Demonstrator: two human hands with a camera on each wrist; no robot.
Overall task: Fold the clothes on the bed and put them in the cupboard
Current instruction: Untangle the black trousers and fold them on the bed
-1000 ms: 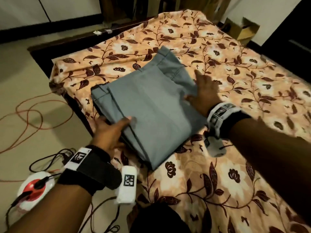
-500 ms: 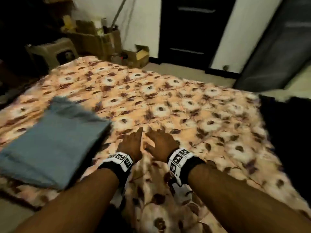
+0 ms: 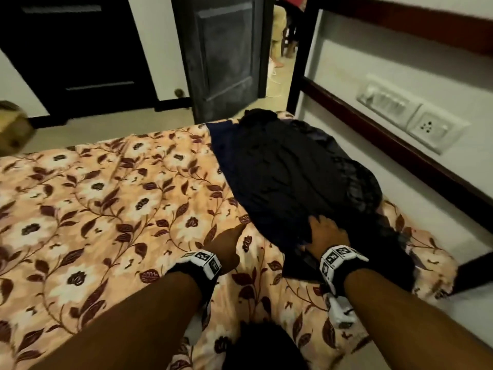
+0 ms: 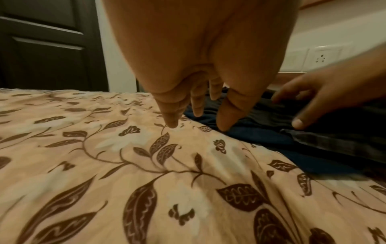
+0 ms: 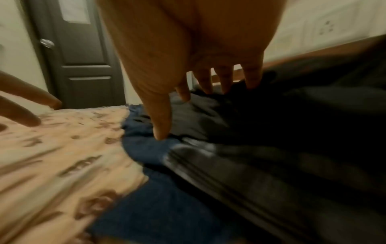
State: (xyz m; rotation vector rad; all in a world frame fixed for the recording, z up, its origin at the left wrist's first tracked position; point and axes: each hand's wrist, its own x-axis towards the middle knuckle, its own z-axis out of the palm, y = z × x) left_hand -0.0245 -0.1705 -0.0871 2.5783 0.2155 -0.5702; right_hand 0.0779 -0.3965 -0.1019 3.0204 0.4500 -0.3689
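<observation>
Take the bed (image 3: 88, 198) with its floral cover as your landmark. Your left hand (image 3: 225, 245) hovers low over the bed's near right part, its grip open: fingers straight and loosely spread, pointing toward the dark clothes pile (image 3: 290, 177) and holding nothing. In the left wrist view the fingertips (image 4: 172, 123) sit just above the cover, right at the pile's left edge, with the thumb tip almost on the blue fabric.

The pile lies along the bed's right side, running from near the far corner by the door (image 3: 226, 54) down toward you. A navy blue garment (image 3: 222, 145) shows along its left edge, under the black garment (image 3: 293, 166) spread on top.

Your right hand (image 3: 326, 236) rests on the near end of that pile, palm down. Its grip is open too: fingers extended and touching the black cloth, thumb down on the blue fabric at the seam between the two, nothing pinched. Beyond the bed's right edge, a socket panel (image 3: 416, 124) sits on the wall.
</observation>
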